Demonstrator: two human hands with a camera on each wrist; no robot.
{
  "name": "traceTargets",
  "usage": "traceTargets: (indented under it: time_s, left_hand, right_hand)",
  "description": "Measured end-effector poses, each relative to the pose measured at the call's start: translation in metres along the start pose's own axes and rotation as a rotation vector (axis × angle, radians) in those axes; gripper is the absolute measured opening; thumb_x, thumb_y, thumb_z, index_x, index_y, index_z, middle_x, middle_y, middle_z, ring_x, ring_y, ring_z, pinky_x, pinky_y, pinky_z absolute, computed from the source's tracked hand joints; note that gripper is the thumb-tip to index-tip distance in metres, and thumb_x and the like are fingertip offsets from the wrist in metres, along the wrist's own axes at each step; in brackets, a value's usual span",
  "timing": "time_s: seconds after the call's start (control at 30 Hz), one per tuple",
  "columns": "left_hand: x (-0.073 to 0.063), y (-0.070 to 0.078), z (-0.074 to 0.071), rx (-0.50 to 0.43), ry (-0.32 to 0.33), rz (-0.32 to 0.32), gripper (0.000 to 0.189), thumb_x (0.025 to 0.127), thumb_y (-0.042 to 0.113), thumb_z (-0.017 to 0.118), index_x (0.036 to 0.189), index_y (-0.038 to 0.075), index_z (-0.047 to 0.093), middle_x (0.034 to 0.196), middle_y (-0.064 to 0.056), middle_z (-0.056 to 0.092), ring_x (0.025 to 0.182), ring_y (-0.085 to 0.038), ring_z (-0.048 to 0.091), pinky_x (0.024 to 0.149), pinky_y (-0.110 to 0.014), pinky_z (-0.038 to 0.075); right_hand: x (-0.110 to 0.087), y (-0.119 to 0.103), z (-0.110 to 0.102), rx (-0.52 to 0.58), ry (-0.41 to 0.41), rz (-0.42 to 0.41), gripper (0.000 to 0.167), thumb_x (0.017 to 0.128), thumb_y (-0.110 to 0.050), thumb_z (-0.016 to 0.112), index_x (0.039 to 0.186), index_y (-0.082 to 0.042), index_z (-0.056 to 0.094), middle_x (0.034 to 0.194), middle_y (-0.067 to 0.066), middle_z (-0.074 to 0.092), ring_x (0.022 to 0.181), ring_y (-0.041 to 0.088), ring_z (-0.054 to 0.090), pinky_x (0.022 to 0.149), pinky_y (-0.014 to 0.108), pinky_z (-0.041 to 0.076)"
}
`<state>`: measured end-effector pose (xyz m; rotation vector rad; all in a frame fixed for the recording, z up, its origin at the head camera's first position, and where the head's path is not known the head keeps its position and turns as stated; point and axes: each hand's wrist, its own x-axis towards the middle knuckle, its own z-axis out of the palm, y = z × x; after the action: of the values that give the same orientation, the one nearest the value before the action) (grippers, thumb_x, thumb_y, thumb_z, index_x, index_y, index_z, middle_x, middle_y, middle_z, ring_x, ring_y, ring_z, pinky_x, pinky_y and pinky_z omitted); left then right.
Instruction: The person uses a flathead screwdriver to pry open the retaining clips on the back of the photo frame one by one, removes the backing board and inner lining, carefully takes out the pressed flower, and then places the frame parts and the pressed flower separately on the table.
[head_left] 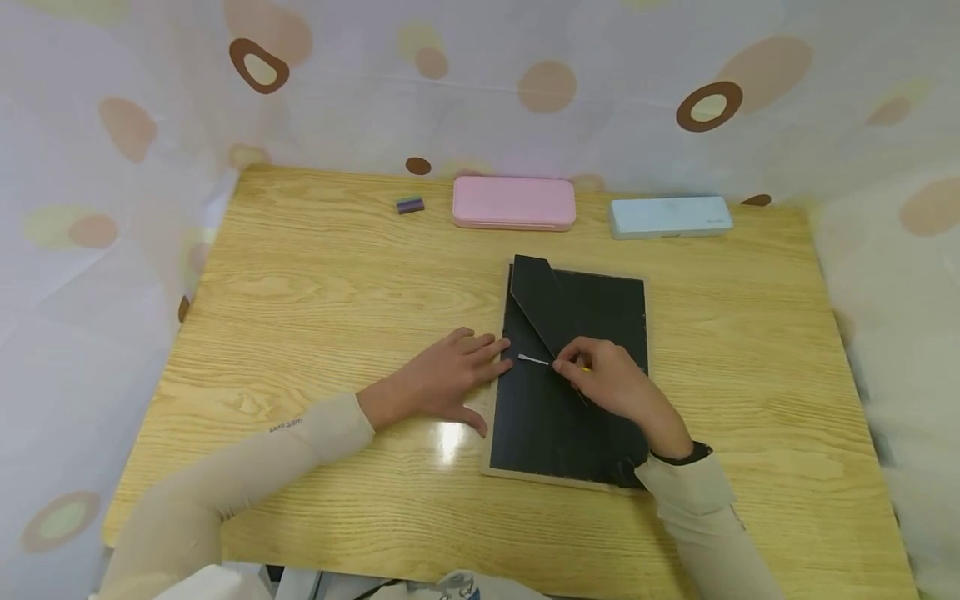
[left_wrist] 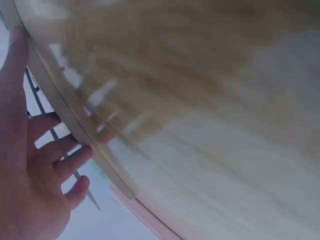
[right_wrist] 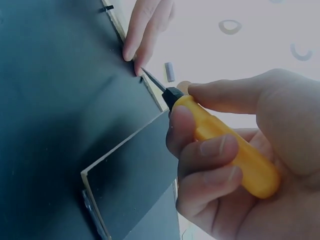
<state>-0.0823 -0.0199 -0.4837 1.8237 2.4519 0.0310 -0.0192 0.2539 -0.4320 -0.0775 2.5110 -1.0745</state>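
Observation:
A picture frame (head_left: 525, 425) lies face down, its black backing up and a light rim around it. A black stand leg (head_left: 531, 287) runs slantwise across the backing. My right hand (head_left: 611, 379) grips a screwdriver by its yellow handle (right_wrist: 235, 152); its thin shaft (head_left: 534, 360) points left, the tip close to a small dark tab (right_wrist: 141, 79) at the frame's left edge. My left hand (head_left: 457, 375) lies with fingers spread, fingertips on that same edge. In the left wrist view the left hand (left_wrist: 40, 165) shows beside the frame's pale side (left_wrist: 75, 120).
A pink case (head_left: 514, 202) stands at the back of the wooden table (head_left: 322, 292), with a pale blue case (head_left: 671, 217) to its right. A small purple-grey block (head_left: 410, 205) lies left of the pink case. A patterned curtain (head_left: 480, 83) hangs behind.

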Motion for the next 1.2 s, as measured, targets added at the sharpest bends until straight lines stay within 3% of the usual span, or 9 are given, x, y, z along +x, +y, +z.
traceTargets:
  time_s: [0.2, 0.37, 0.53, 0.63, 0.77, 0.83, 0.93, 1.03, 1.2]
  left_hand:
    - [0.003, 0.016, -0.004, 0.071, 0.025, -0.024, 0.108, 0.071, 0.092, 0.048, 0.144, 0.012, 0.056, 0.153, -0.015, 0.045, 0.127, -0.026, 0.052, 0.109, -0.047, 0.034]
    - [0.005, 0.035, -0.008, 0.107, 0.039, -0.083, 0.106, 0.07, 0.092, 0.051, 0.138, 0.011, 0.061, 0.146, -0.016, 0.052, 0.118, -0.026, 0.057, 0.105, -0.047, 0.038]
    - [0.01, 0.057, -0.014, 0.144, 0.027, -0.137, 0.103, 0.072, 0.091, 0.05, 0.134, 0.011, 0.065, 0.14, -0.017, 0.057, 0.118, -0.026, 0.059, 0.101, -0.046, 0.041]
    - [0.012, 0.059, -0.02, 0.15, -0.008, -0.138, 0.098, 0.073, 0.089, 0.053, 0.133, 0.012, 0.066, 0.139, -0.015, 0.059, 0.12, -0.025, 0.058, 0.101, -0.045, 0.041]
    - [0.013, 0.037, -0.028, 0.1, 0.0, -0.065, 0.081, 0.079, 0.074, 0.066, 0.132, 0.013, 0.065, 0.132, -0.008, 0.062, 0.116, -0.023, 0.057, 0.101, -0.041, 0.042]
    - [0.013, 0.02, -0.03, 0.098, 0.028, -0.034, 0.077, 0.081, 0.064, 0.072, 0.138, 0.012, 0.06, 0.137, -0.007, 0.059, 0.118, -0.022, 0.055, 0.1, -0.04, 0.042]
    - [0.01, -0.006, -0.034, 0.128, 0.049, -0.036, 0.086, 0.083, 0.055, 0.075, 0.151, 0.012, 0.045, 0.155, -0.007, 0.043, 0.135, -0.021, 0.047, 0.105, -0.04, 0.04]
    - [0.009, -0.027, -0.036, 0.147, 0.005, -0.059, 0.094, 0.083, 0.056, 0.074, 0.157, 0.013, 0.034, 0.164, -0.006, 0.026, 0.148, -0.022, 0.03, 0.113, -0.042, 0.033]
    - [0.01, -0.043, -0.037, 0.143, -0.061, -0.033, 0.089, 0.088, 0.056, 0.067, 0.158, 0.014, 0.031, 0.165, -0.006, 0.024, 0.151, -0.024, 0.024, 0.118, -0.045, 0.025]
  right_hand:
    - [-0.001, 0.002, -0.001, -0.002, 0.035, -0.019, 0.017, 0.1, -0.018, 0.063, 0.105, -0.004, 0.07, 0.071, 0.002, 0.06, 0.056, 0.017, 0.054, 0.055, 0.034, 0.045]
    - [0.0, 0.001, -0.003, -0.004, 0.054, -0.027, 0.017, 0.099, -0.018, 0.064, 0.104, -0.003, 0.07, 0.073, 0.003, 0.061, 0.058, 0.016, 0.055, 0.055, 0.033, 0.045]
    - [0.001, 0.001, -0.004, -0.016, 0.063, -0.03, 0.016, 0.099, -0.018, 0.064, 0.104, -0.004, 0.07, 0.077, 0.003, 0.061, 0.062, 0.017, 0.054, 0.059, 0.034, 0.045]
    - [0.001, 0.001, -0.004, -0.013, 0.063, -0.031, 0.016, 0.099, -0.018, 0.064, 0.104, -0.005, 0.07, 0.078, 0.003, 0.061, 0.062, 0.017, 0.054, 0.059, 0.034, 0.045]
    - [0.001, 0.003, -0.005, -0.005, 0.059, -0.029, 0.018, 0.1, -0.02, 0.063, 0.106, -0.004, 0.069, 0.075, 0.003, 0.061, 0.058, 0.016, 0.053, 0.056, 0.033, 0.045]
    - [0.002, 0.005, -0.006, -0.005, 0.058, -0.03, 0.018, 0.1, -0.02, 0.063, 0.106, -0.004, 0.069, 0.073, 0.002, 0.06, 0.055, 0.016, 0.053, 0.055, 0.033, 0.045]
    - [0.003, 0.008, -0.007, -0.003, 0.056, -0.038, 0.018, 0.1, -0.02, 0.063, 0.106, -0.004, 0.069, 0.072, 0.002, 0.06, 0.054, 0.016, 0.052, 0.053, 0.033, 0.045]
    - [0.004, 0.008, -0.008, 0.01, 0.038, -0.049, 0.019, 0.1, -0.02, 0.063, 0.106, -0.003, 0.069, 0.071, 0.002, 0.06, 0.054, 0.016, 0.053, 0.053, 0.033, 0.045]
    - [0.008, 0.007, -0.007, 0.011, 0.01, -0.075, 0.019, 0.1, -0.02, 0.062, 0.106, -0.004, 0.07, 0.068, 0.001, 0.059, 0.054, 0.016, 0.052, 0.054, 0.033, 0.045]
